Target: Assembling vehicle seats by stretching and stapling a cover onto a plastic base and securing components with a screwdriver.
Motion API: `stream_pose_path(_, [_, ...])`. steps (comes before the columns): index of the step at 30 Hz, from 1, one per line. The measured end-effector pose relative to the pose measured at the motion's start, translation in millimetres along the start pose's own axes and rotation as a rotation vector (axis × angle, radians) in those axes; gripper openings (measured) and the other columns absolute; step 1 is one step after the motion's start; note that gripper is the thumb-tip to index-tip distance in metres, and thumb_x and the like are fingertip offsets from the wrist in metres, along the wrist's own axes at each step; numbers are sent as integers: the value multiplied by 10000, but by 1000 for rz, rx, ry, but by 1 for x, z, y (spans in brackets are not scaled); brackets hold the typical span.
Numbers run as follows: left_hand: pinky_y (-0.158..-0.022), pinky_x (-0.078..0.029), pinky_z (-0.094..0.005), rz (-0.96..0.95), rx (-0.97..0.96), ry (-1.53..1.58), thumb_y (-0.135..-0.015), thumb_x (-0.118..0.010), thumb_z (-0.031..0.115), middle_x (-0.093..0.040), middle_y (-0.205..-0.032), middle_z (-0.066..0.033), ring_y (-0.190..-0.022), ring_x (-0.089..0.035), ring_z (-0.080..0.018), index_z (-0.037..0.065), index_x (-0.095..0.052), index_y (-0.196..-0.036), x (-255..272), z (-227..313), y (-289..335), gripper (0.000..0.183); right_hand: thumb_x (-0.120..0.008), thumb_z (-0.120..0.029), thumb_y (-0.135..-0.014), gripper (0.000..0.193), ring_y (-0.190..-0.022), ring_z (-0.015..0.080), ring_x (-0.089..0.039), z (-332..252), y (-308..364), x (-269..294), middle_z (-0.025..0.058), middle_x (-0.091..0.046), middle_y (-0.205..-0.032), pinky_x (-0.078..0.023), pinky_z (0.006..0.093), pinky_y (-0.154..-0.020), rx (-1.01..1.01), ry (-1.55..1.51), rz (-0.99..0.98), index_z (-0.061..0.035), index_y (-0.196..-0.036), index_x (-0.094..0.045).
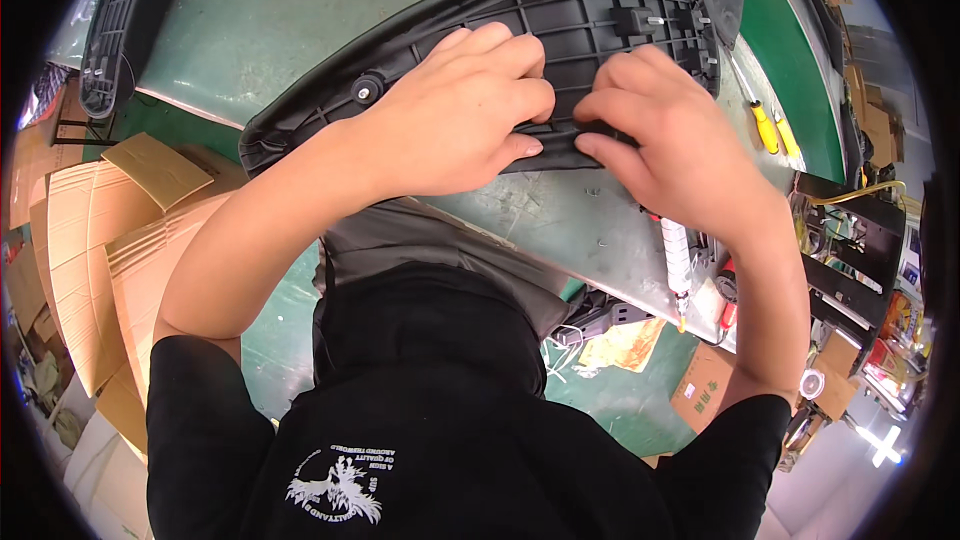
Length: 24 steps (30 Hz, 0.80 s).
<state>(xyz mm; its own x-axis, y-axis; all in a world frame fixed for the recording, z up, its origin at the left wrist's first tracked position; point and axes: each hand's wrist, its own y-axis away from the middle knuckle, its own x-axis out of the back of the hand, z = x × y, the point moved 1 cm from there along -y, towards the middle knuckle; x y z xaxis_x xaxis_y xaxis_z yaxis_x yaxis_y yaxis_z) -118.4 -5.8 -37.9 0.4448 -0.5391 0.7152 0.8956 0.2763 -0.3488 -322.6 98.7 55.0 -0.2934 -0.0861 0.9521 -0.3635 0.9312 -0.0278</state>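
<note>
Bright, even overhead light, soft shadows, mild glare on the worktable [600,230], strong fisheye bending and dark corners

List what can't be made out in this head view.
- Near edge of the black ribbed seat base: hidden under left hand and right hand.
- Second black part: cut off at the upper-left rim.
- Tools by the yellow-handled screwdriver: too small, bent at the rim.

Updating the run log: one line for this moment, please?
left hand: pressing cover edge | right hand: pinching cover edge | part: black ribbed seat base, underside up | surface: metal table | nearby: yellow screwdrivers
</note>
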Motion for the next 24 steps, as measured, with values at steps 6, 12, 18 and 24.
stream_pose_path(6, [-925, -443, -427, -8, 1, 27, -853, -822, 128, -593, -1074, -70, -1044, -553, -292, 69, -726, -944, -4, -4, 3, 145, -806, -112, -856, 132, -971, 317, -614, -4, -18, -4, 101, -619, -969, -539, 436, -860, 9, 45, -271, -37, -928, -724])
stream_pose_path(12, [-933, -425, -412, 0, 11, 115, -868, -796, 123, -596, -1051, -44, -1060, -550, -273, 71, -745, -926, -1, -7, 4, 93, -806, -73, -846, 255, -970, 352, -639, -12, -20, -8, 122, -592, -1012, -547, 460, -833, -71, -13, -382, -13, -1078, -718])
stream_pose_path(18, [-921, -410, -409, -82, 71, 114, -902, -767, 107, -607, -1026, -38, -1072, -548, -274, 55, -724, -893, -1, -9, 2, 68, -795, -47, -841, 145, -927, 343, -651, -8, -31, -13, 122, -603, -968, -547, 464, -782, -101, -132, -336, -19, -932, -686])
stream_pose_path(24, [-924, -405, -410, -44, 89, 178, -906, -758, 90, -609, -1027, -49, -1085, -549, -278, 54, -723, -921, 2, -12, 1, 53, -771, 9, -831, 138, -870, 369, -659, 4, -30, -29, 122, -651, -883, -548, 461, -752, -22, -211, -143, -17, -908, -659])
